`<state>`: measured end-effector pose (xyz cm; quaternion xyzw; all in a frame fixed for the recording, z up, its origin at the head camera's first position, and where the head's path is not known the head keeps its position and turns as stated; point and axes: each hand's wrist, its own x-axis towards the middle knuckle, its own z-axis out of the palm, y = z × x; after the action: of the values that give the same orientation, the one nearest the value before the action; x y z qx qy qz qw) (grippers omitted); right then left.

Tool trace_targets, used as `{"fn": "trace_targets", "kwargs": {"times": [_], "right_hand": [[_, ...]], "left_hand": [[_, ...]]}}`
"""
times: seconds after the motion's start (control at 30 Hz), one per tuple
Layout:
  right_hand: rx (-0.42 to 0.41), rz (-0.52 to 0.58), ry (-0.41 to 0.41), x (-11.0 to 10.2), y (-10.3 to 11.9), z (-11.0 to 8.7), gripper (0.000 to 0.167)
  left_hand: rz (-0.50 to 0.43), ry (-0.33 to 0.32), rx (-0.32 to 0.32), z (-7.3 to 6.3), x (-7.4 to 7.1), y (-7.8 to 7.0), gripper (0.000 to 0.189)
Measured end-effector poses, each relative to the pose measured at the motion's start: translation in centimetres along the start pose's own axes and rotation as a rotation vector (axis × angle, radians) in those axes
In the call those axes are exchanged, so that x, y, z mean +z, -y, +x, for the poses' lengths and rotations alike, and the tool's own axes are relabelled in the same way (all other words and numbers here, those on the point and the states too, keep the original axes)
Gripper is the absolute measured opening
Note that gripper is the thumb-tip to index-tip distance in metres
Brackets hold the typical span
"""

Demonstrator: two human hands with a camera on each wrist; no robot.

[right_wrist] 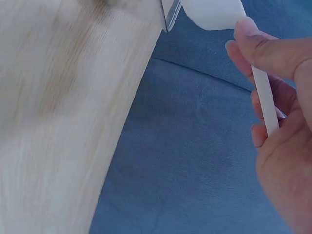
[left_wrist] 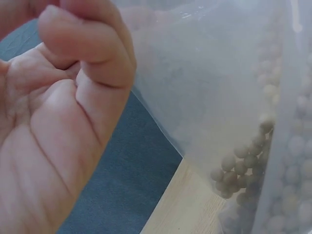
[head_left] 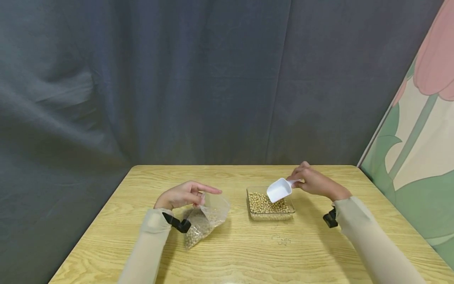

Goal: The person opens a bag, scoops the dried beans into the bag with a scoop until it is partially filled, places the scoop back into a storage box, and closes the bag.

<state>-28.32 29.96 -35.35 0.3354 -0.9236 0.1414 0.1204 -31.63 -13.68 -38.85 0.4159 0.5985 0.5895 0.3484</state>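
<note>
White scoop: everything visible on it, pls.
The white scoop looks like smooth plastic: a wide, squared, open-mouthed bowl and a slim, straight handle. The right hand grips the handle, thumb near where it meets the bowl. The scoop is held above the clear container of beige beans, bowl seemingly tilted, mouth towards the person and their left. No beans show in the bowl. Whether it touches beans or rim, can't tell.
</note>
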Motion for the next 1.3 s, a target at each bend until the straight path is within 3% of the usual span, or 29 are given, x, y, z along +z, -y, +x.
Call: {"fn": "trace_targets", "kwargs": {"times": [0.67, 0.83, 1.3], "right_hand": [[-0.061, -0.254, 0.098, -1.3, 2.7, 1.2, 0.019], [-0.024, -0.293, 0.146, -0.8, 3.2, 1.8, 0.018], [0.113, -0.255, 0.240, -0.2, 4.2, 2.5, 0.015]], "left_hand": [[0.015, -0.010, 0.001, 0.2, 0.1, 0.3, 0.051], [0.013, -0.019, -0.007, 0.2, 0.3, 0.3, 0.051], [0.005, -0.013, 0.006, 0.3, 0.3, 0.6, 0.051]]}}
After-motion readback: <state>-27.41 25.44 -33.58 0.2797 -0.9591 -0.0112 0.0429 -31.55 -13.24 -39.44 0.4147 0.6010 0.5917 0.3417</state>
